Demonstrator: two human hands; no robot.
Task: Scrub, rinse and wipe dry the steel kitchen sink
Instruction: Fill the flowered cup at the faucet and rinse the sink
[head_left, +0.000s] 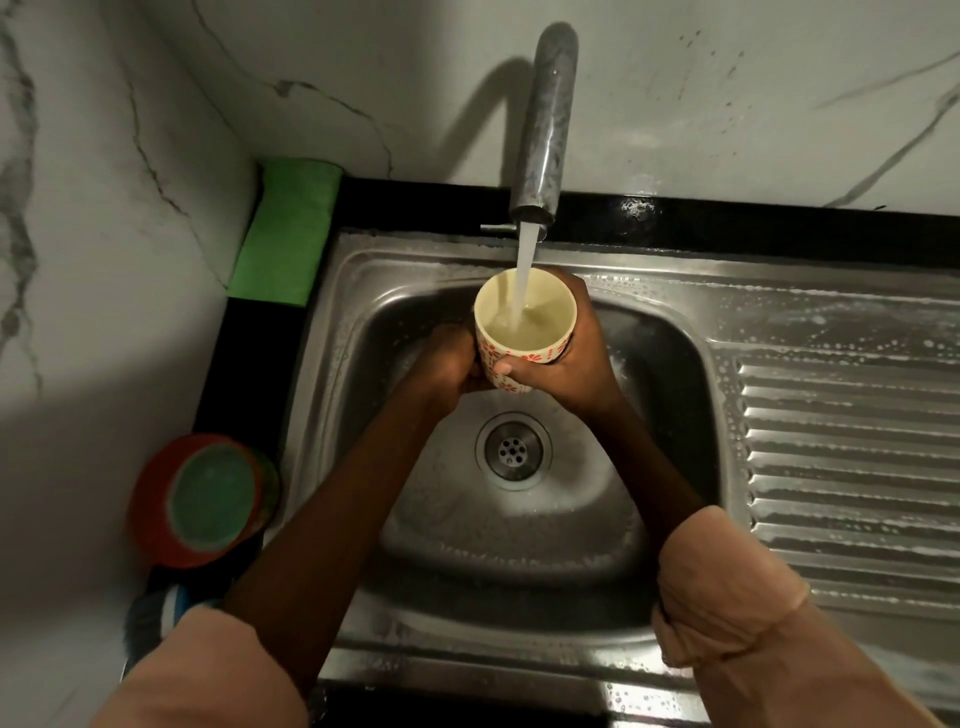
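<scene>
Peach rolled sleeves (727, 587) frame my forearms over the steel kitchen sink (519, 540), its round drain (513, 451) below my hands. My right hand (566, 348) wraps around the cream cup with red flower pattern (524, 327), thumb across its front, and my left hand (447, 364) grips its other side. The cup sits upright above the basin, catching water (524, 270) from the grey metal tap (545, 130). An orange tub (202, 499) stands on the black table (244, 364) at left; beyond it lies a green cloth (285, 234).
</scene>
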